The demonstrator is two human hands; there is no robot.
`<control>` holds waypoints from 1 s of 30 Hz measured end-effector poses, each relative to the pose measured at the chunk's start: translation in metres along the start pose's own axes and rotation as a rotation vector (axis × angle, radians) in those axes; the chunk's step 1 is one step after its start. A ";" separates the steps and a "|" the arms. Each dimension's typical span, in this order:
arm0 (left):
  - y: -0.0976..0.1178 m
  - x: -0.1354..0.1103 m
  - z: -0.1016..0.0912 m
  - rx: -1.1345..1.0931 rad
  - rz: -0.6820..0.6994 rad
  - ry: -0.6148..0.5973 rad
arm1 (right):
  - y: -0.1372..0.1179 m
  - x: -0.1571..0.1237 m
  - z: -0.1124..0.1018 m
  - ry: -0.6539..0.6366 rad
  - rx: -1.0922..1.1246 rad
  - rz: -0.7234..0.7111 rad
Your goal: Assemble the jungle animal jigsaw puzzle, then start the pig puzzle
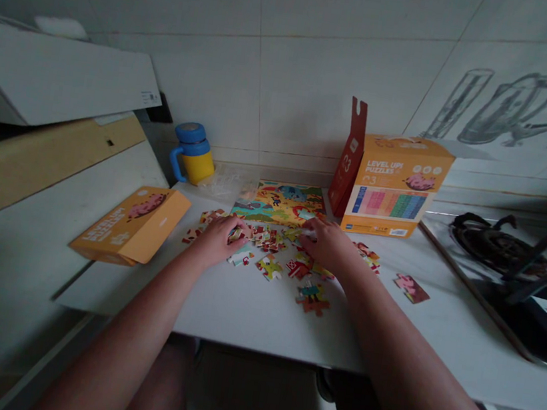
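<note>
A pile of colourful jigsaw puzzle pieces (269, 238) lies spread over the white table between and around my hands. My left hand (221, 242) is at the pile's left side, thumb and fingers curled round a puzzle piece (238, 233). On the pile's right side, my right hand (326, 242) rests with bent fingers apart, touching pieces; nothing shows in its grasp. Just beyond both hands lies a picture sheet (284, 201) with a bright animal scene. Nearer me are a yellow-green piece (270, 268), a red piece (298, 267) and some joined-looking pieces (312, 297).
An orange puzzle box (392, 180) stands open at the back right; an orange box part (132, 223) leans at left. Behind are a blue-yellow mug (194, 154) and a clear plastic bag (228, 184). A pink piece (411, 288) lies right, near a gas stove (520, 284).
</note>
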State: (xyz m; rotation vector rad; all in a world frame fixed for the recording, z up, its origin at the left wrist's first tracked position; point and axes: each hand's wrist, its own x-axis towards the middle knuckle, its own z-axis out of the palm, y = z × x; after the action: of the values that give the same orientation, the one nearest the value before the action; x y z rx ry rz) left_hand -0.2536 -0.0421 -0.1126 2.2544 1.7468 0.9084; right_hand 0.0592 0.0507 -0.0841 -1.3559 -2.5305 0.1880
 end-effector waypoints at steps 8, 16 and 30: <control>0.005 -0.001 0.000 -0.061 -0.023 -0.007 | -0.013 0.009 0.014 -0.020 0.027 -0.047; 0.010 0.002 -0.005 0.041 -0.026 0.164 | -0.011 0.013 0.020 0.090 0.141 -0.045; 0.030 0.085 0.016 0.315 0.090 0.071 | 0.003 0.025 0.011 0.113 0.108 0.011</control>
State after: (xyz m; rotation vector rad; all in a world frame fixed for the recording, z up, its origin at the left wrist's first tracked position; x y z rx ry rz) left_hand -0.2083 0.0306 -0.0797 2.5406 1.9529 0.7845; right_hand 0.0455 0.0733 -0.0909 -1.3013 -2.3852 0.2396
